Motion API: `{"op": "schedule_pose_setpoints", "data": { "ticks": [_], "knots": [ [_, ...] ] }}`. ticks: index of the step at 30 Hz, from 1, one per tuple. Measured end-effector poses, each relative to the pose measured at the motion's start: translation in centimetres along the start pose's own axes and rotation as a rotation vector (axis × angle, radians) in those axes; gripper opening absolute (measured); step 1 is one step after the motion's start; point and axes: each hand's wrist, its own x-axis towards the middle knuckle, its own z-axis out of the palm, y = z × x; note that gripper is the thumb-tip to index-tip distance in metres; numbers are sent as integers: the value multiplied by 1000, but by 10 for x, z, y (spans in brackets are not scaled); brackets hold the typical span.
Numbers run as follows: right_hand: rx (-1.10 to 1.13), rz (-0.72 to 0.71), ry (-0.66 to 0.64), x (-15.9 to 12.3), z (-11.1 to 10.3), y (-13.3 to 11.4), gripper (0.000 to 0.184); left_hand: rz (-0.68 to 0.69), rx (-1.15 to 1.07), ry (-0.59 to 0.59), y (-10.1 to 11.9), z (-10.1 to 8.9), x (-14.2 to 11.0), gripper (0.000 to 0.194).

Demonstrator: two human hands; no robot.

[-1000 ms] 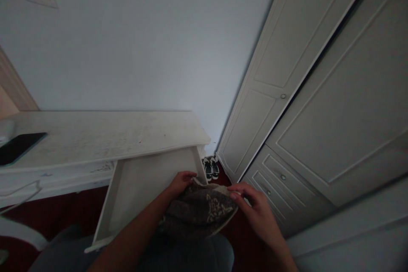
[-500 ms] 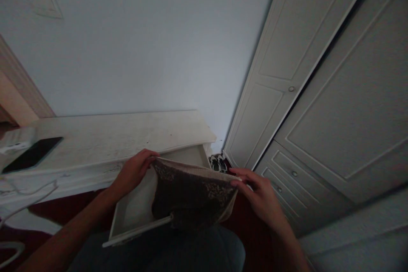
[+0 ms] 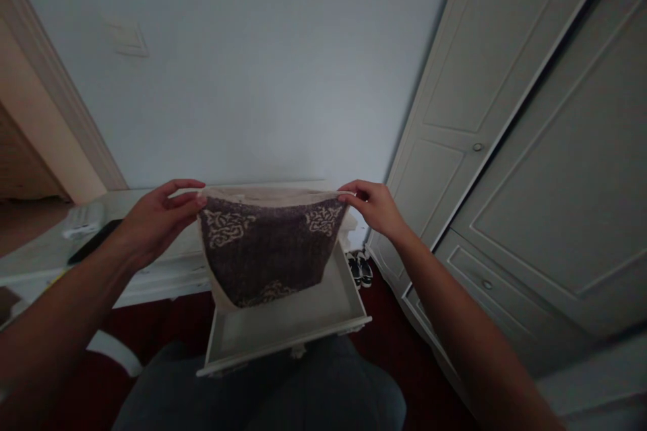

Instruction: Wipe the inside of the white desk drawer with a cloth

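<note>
- Desk (image 3: 38, 256), white, is set against the wall; a white object (image 3: 83, 220) and a dark flat device (image 3: 94, 242), partly hidden by the left forearm, are borne on its top.
- Left hand (image 3: 164, 215): one upper corner of the cloth is pinched between thumb and fingers.
- Cloth (image 3: 267, 249), dark with pale scrolled corner patterns and a pale upper edge, is held up between both hands and hung above the drawer.
- Drawer (image 3: 298, 316) is pulled out beneath the cloth.
- Shoes (image 3: 360, 269), dark and white, are placed on the dark red floor, beyond the drawer.
- Right hand (image 3: 377, 207): the opposite upper corner is gripped between thumb and fingers.
- Wardrobe (image 3: 437, 168), pale, panelled, is fitted with round knobs.
</note>
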Motion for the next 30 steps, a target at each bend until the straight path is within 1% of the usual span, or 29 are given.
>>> {"op": "schedule_pose_setpoints", "data": {
  "ticks": [1, 3, 4, 6, 7, 8, 10, 11, 12, 14, 16, 17, 19, 20, 21, 23, 24, 26, 27, 29, 30],
  "knots": [
    [16, 10, -17, 2, 1, 2, 24, 30, 45, -11, 1, -4, -2, 60],
    [45, 27, -67, -5, 2, 7, 27, 112, 199, -12, -2, -13, -12, 58],
    [59, 32, -107, -12, 3, 9, 28, 178, 317, 5, -8, -18, -20, 54],
    [81, 40, -225, -34, 3, 14, 29, 322, 533, -26, -26, -25, -39, 47],
    [86, 44, -303, -47, 3, 16, 29, 394, 596, -71, -38, -27, -50, 45],
    [84, 46, -383, -59, 3, 18, 27, 432, 624, -146, -51, -28, -61, 43],
    [59, 48, -501, -79, 4, 22, 25, 431, 623, -272, -74, -26, -80, 39],
    [41, 51, -517, -86, 5, 23, 24, 400, 610, -301, -82, -23, -88, 38],
    [24, 55, -507, -89, 6, 23, 24, 361, 593, -292, -87, -20, -92, 38],
    [-12, 54, -453, -89, 6, 20, 25, 258, 554, -236, -86, -11, -94, 41],
    [-59, 28, -375, -81, 6, 15, 24, 176, 510, -168, -74, -2, -88, 45],
    [-81, 14, -317, -76, 5, 11, 24, 159, 487, -123, -66, 2, -82, 47],
    [-113, -1, -208, -65, 2, 5, 23, 160, 449, -12, -51, 10, -70, 47],
    [-125, -7, -190, -61, 1, 2, 22, 172, 440, 10, -46, 13, -65, 48],
    [-140, -14, -191, -58, -1, 0, 20, 187, 441, -5, -42, 16, -60, 48],
    [-180, -14, -181, -55, -4, 0, 18, 220, 471, -76, -38, 21, -53, 47],
    [-195, -4, -152, -54, -6, 0, 18, 234, 490, -69, -38, 22, -52, 45],
    [-201, 23, -112, -56, -9, 3, 18, 261, 508, 20, -37, 23, -51, 42],
    [-201, 26, -123, -57, -10, 4, 18, 267, 510, 16, -36, 23, -52, 41],
    [-210, 18, -146, -60, -12, 7, 18, 275, 507, -83, -34, 22, -55, 40],
    [-211, 22, -145, -62, -12, 8, 18, 275, 498, -106, -33, 21, -56, 40]
  ]
}}
